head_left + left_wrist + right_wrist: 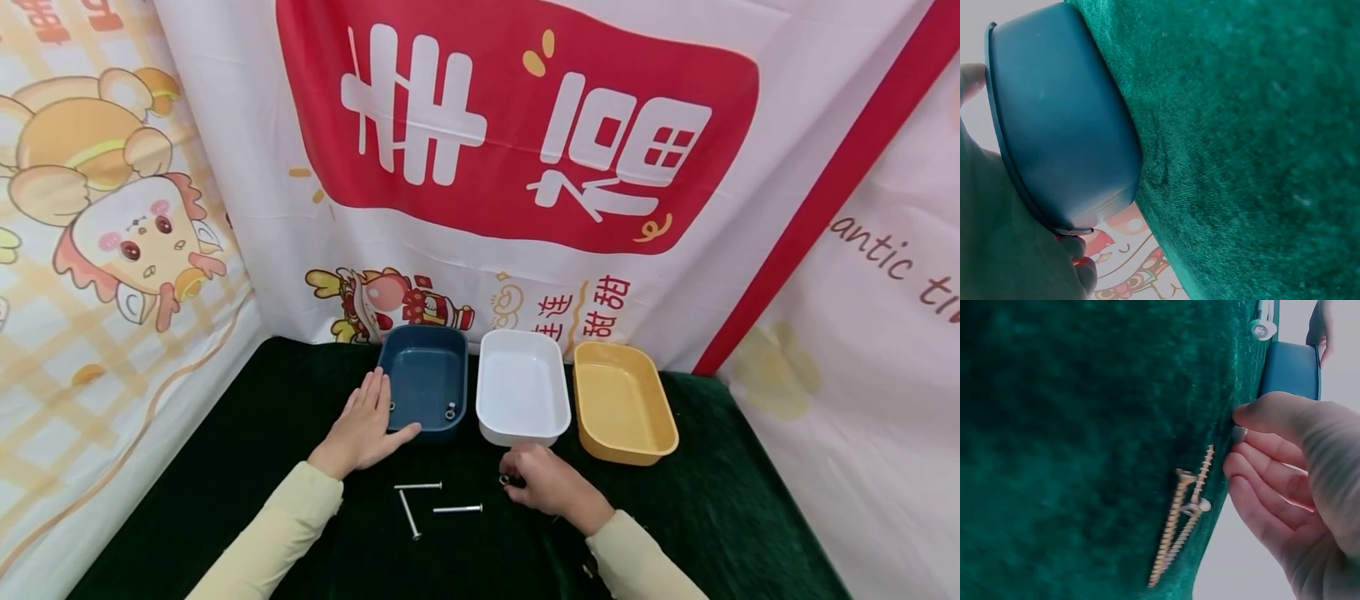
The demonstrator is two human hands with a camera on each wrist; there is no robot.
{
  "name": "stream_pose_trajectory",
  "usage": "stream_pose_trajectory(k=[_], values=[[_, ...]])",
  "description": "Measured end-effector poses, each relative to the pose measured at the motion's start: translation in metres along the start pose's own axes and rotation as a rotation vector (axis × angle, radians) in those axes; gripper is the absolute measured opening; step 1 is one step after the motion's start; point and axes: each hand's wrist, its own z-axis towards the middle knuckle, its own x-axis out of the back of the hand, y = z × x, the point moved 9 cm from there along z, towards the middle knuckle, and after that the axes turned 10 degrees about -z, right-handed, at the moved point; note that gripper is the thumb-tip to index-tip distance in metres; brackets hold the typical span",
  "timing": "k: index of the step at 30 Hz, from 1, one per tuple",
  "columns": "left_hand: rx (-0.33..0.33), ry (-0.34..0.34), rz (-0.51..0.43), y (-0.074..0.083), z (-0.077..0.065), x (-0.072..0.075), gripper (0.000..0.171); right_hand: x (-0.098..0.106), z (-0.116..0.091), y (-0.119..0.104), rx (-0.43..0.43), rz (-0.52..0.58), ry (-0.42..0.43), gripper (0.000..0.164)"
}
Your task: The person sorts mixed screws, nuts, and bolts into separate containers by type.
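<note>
My left hand (pixel 363 431) rests on the near left rim of the blue tray (pixel 426 375), fingers straight and thumb spread along its front. In the left wrist view the tray's outer wall (pixel 1063 119) shows beside that hand. Small metal nuts (pixel 450 411) lie inside the tray. In front of the white tray (pixel 522 379), my right hand (pixel 551 483) pinches a nut (pixel 1239 434) between thumb and fingers, low over the cloth. Three silver bolts (pixel 458 509) lie on the cloth between my hands.
A yellow tray (pixel 628 400) stands right of the white one, all on a dark green cloth (pixel 420 567). Several threaded screws (pixel 1172 531) lie on the cloth near my right hand in the right wrist view. A printed curtain (pixel 517 225) hangs right behind the trays.
</note>
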Motion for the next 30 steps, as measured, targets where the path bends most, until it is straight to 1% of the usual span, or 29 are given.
stream_pose_trajectory(k=[9, 15, 21, 26, 30], values=[[0.003, 0.001, -0.001, 0.000, -0.001, 0.001, 0.112, 0.003, 0.010, -0.007, 0.025, -0.072, -0.062, 0.011], [0.002, 0.000, -0.003, 0.000, -0.002, 0.000, 0.111, 0.003, 0.012, -0.009, 0.025, -0.109, -0.067, 0.015], [-0.009, 0.015, 0.000, 0.000, -0.001, 0.001, 0.113, 0.006, 0.010, -0.011, 0.025, -0.066, -0.047, 0.017], [-0.004, 0.012, -0.003, -0.001, -0.002, 0.002, 0.112, 0.015, 0.009, -0.015, 0.041, 0.021, 0.005, 0.016], [-0.006, 0.011, 0.000, 0.000, -0.003, 0.002, 0.112, 0.026, 0.011, -0.018, 0.047, 0.055, 0.031, 0.013]])
